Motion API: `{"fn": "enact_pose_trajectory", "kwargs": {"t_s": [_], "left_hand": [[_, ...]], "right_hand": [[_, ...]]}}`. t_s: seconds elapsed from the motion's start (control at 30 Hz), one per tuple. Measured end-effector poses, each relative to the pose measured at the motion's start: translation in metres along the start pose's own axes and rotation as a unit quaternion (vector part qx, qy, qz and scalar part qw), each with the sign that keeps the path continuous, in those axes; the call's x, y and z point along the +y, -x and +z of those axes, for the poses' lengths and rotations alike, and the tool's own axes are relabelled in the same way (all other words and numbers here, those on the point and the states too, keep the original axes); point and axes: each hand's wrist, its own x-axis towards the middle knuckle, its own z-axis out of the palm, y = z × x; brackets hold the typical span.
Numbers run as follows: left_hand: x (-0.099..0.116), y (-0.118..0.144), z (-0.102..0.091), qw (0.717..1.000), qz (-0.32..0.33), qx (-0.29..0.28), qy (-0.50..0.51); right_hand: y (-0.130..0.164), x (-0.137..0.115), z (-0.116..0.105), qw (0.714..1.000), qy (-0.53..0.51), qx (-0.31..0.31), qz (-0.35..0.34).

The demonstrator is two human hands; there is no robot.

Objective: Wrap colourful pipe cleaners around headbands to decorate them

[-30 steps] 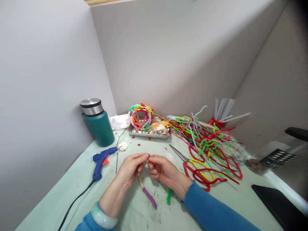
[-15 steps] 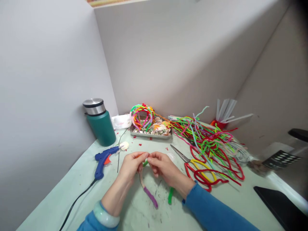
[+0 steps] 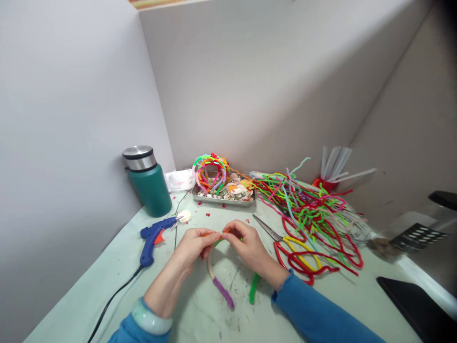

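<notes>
Fingertips nearly meeting, my left hand (image 3: 193, 247) and my right hand (image 3: 248, 245) both pinch an orange pipe cleaner (image 3: 222, 234) just above the table. Right under it, a bit of green shows between the hands. A curved strip of pipe cleaner hangs below, pale at the top and ending in purple (image 3: 223, 294). Another end, bright green (image 3: 253, 288), comes out beneath my right hand. Whether these parts form one piece is hidden by my fingers. Scissors (image 3: 274, 233) with red and yellow handles lie to the right of my right hand.
At left are a blue glue gun (image 3: 153, 243) with its cord and a green bottle (image 3: 150, 190). Behind my hands, a metal tray (image 3: 228, 202) holds shells and colourful pipe-cleaner rings. A tangled pipe-cleaner pile (image 3: 310, 205) and a red cup (image 3: 324, 185) of white sticks stand right.
My fingertips have drawn slightly apart, with my right hand a little higher and to the right. More of the orange pipe cleaner shows between them.
</notes>
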Motion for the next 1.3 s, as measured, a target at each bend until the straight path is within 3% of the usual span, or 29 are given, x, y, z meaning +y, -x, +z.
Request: {"fn": "enact_pose_trajectory", "kwargs": {"t_s": [0.37,0.5,0.67,0.77,1.1,1.3], "left_hand": [[0.005,0.006,-0.011,0.987,0.011,-0.111,-0.117],[0.006,0.005,-0.01,0.988,0.019,-0.086,-0.13],[0.005,0.003,-0.009,0.988,0.02,-0.071,-0.134],[0.004,0.003,-0.009,0.988,0.021,-0.065,-0.138],[0.007,0.006,-0.003,0.988,0.024,-0.057,-0.143],[0.003,0.004,0.0,0.992,0.037,-0.035,-0.115]], "right_hand": [[0.001,0.004,-0.006,0.994,-0.013,-0.102,-0.029],[0.001,0.003,-0.009,0.994,0.008,-0.098,-0.041],[0.001,0.0,-0.014,0.977,0.125,-0.071,-0.158],[0.002,0.001,-0.013,0.959,0.193,-0.078,-0.194],[0.005,0.0,-0.01,0.927,0.297,-0.058,-0.224],[0.008,-0.001,0.0,0.955,0.24,-0.02,-0.175]]}}
